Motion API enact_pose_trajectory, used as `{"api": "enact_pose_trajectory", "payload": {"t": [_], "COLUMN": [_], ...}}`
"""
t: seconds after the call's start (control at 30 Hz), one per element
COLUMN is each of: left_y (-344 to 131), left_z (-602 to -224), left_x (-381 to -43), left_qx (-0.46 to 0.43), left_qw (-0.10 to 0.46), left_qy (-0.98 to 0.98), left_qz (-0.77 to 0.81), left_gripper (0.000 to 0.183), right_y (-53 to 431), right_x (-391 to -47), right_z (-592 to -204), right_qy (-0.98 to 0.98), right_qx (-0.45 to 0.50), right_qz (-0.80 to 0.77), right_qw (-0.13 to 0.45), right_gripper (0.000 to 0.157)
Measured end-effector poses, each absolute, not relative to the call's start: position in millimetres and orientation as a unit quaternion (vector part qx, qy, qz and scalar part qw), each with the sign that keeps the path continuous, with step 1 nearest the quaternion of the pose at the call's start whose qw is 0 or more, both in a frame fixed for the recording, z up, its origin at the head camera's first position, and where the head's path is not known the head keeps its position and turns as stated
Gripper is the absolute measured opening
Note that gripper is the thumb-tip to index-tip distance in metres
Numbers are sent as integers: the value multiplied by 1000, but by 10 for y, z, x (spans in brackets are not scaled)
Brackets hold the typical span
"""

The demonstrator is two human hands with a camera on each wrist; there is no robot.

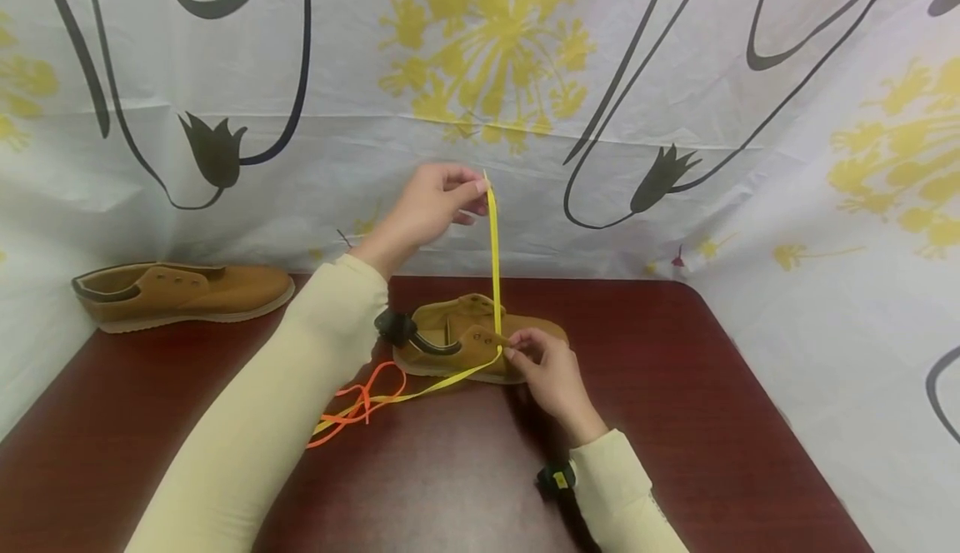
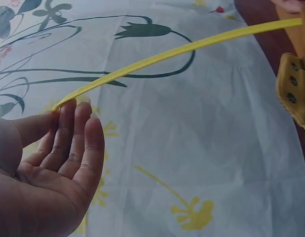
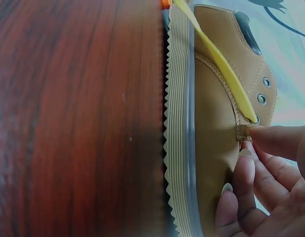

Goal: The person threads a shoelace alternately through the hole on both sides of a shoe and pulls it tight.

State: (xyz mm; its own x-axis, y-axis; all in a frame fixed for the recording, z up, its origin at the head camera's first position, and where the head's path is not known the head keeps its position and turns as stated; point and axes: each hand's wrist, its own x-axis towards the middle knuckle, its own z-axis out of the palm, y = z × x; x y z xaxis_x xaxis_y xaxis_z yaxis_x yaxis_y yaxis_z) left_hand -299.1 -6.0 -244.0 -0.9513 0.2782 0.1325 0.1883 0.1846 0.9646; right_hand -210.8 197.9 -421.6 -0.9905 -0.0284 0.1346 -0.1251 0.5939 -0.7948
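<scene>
1. Yellow lace (image 1: 495, 261) is stretching, in the head view, from the left hand (image 1: 442, 196) near twelve o'clock to the tan shoe (image 1: 476, 351) at six. Left thumb and fingertips are pinching its end; the right hand (image 1: 555, 376), at five, is pinching the shoe's edge. A black wrist device (image 1: 395, 327) is covering the shoe's heel. A second shoe (image 1: 187, 295) is lying at nine.
2. Left wrist view: the frame is cutting off shoe and right hand around two o'clock; the left hand's other fingers are curving loosely at eight.
3. Right wrist view: the lace is meeting an eyelet (image 3: 256, 119) at three o'clock. Whether the right fingers are also catching it, I cannot tell.
</scene>
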Motion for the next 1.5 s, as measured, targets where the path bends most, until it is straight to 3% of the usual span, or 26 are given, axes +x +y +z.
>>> {"api": "enact_pose_trajectory", "payload": {"t": [0.43,0.83,1.5], "left_y": [-53,33,-165], "left_z": [-2244,-2452,-2010], "left_x": [-2809,-2637,-2560], "left_qx": [176,163,171], "left_qw": [18,33,-111], "left_qy": [714,700,586], "left_qz": [677,694,784], "left_gripper": [25,26,11], "right_y": [1973,1983,1988], "right_x": [-2100,-2098,-2100], "right_z": [-4209,-4218,-4203], "right_qy": [-891,-890,-892], "right_qx": [48,46,49], "right_qz": [449,450,446], "right_qw": [56,54,54], "right_gripper": [3,4,3]}}
